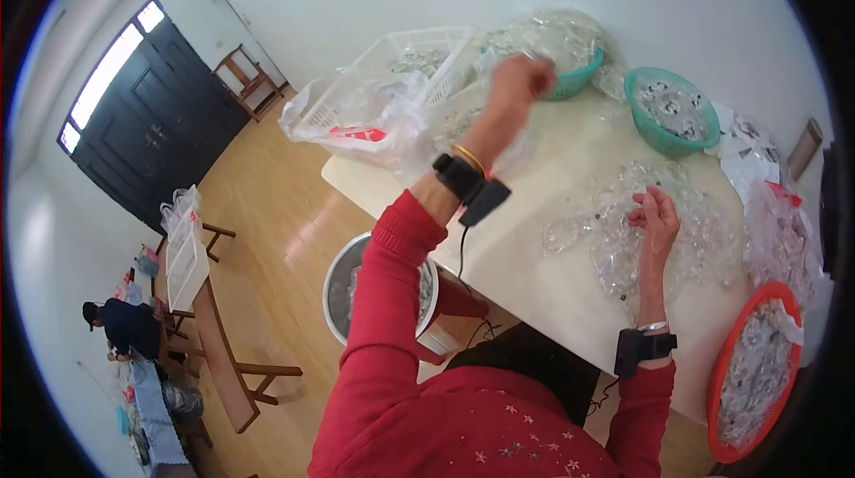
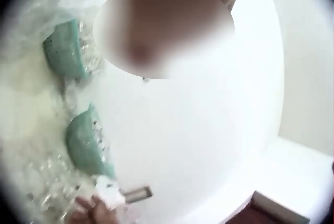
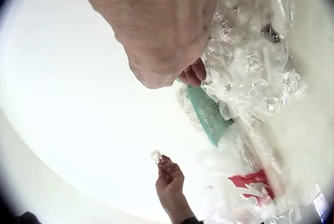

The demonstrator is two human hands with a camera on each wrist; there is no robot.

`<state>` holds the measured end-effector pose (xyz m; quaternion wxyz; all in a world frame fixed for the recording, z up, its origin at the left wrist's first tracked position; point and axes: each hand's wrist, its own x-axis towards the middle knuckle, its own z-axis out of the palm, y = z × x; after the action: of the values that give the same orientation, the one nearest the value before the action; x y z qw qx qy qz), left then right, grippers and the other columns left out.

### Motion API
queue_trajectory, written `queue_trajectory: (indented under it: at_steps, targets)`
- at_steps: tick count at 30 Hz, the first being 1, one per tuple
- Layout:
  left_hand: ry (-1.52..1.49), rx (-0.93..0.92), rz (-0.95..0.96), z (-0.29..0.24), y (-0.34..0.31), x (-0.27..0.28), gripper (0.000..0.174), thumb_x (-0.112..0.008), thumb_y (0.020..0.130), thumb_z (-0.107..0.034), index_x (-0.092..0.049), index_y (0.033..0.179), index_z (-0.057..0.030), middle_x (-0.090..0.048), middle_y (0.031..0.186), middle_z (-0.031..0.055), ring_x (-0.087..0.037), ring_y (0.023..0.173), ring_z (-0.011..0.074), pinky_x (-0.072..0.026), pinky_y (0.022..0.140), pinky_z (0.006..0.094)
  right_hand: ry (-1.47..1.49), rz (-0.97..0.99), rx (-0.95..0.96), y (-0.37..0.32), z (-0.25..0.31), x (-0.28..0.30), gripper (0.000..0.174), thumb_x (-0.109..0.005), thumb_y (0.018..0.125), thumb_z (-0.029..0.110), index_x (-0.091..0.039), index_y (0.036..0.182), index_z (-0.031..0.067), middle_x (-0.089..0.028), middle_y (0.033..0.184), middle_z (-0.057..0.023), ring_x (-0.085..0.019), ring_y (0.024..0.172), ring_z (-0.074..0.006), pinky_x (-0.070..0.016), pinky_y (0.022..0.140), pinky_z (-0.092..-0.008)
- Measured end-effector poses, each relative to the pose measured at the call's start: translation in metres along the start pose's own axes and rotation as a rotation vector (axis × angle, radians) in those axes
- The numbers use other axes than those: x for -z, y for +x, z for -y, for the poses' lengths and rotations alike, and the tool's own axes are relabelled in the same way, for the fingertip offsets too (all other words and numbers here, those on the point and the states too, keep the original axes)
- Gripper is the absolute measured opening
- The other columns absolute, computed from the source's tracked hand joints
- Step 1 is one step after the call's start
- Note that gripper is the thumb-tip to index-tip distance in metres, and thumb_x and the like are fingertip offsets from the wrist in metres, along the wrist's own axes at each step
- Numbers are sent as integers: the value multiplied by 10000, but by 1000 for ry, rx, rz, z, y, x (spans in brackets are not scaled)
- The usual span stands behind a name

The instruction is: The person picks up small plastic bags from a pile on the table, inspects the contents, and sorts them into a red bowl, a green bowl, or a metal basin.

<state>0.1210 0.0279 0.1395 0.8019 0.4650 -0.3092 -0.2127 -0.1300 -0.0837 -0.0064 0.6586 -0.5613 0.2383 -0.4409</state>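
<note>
Two hands work apart over the white table. The left hand is lifted high over the far side, thumb and forefinger pinching a small clear piece, likely held up for a closer look. The right hand rests on the heap of clear packets at the near right, fingers bent down into it, probably to steady it; whether they grip a packet cannot be told. By count: two teal baskets at the far edge, the right teal basket and the left teal basket; one white basket far left; one red basin near right; one metal bucket on the floor.
</note>
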Motion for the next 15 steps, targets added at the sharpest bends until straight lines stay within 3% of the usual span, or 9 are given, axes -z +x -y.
queue_trajectory:
  at_steps: [1, 6, 9, 10, 12, 13, 15]
  targets:
    - [-141, -75, -4, -15, 12, 15, 61, -592, 704, 38, -541, 704, 5, -582, 645, 78, -549, 542, 141, -450, 508, 268, 2, 8, 1, 0, -1, 0, 280, -544, 894, 188, -556, 1102, 1, -629, 895, -83, -561, 595, -88, -473, 535, -218]
    - [-184, -160, -162, -54, -12, 21, 34, -587, 733, 16, -559, 744, 33, -600, 711, 82, -571, 608, 131, -470, 571, 262, -53, 0, 21, 4, -3, -3, 270, -548, 885, 173, -569, 1083, -10, -637, 885, -85, -568, 613, -99, -471, 536, -225]
    - [285, 6, 102, -30, -77, 1, 118, -578, 774, -17, -579, 861, 63, -608, 767, 75, -590, 667, 142, -481, 613, 255, -113, -18, 15, -3, -4, 4, 265, -546, 879, 155, -572, 1072, -23, -644, 888, -89, -573, 622, -109, -472, 550, -229]
    - [257, 56, 114, -13, -93, 4, 118, -578, 774, -17, -579, 861, 63, -608, 767, 75, -590, 667, 142, -481, 613, 255, -92, -22, 14, -3, -1, 2, 262, -545, 876, 146, -573, 1069, -28, -647, 890, -92, -574, 625, -112, -472, 560, -231]
    - [662, 251, 335, 11, -119, 18, 306, -598, 805, -93, -547, 1076, 39, -640, 881, 101, -603, 794, 146, -480, 696, 279, -83, -2, 22, -2, -3, 3, 257, -543, 875, 139, -573, 1070, -26, -648, 894, -93, -575, 634, -108, -473, 577, -229]
    - [645, 269, 353, 23, -132, 24, 306, -598, 805, -93, -547, 1076, 39, -640, 881, 101, -603, 794, 146, -480, 696, 279, -101, -22, 11, -3, -3, 3, 257, -543, 875, 139, -573, 1070, -26, -648, 894, -93, -575, 634, -108, -473, 577, -229]
    - [1094, 119, 514, 45, -151, 34, 417, -629, 774, -126, -510, 1146, 22, -623, 947, 145, -604, 832, 201, -480, 718, 312, -75, 8, 10, -2, -2, 2, 250, -543, 873, 128, -573, 1069, -24, -650, 895, -90, -575, 640, -103, -472, 583, -225]
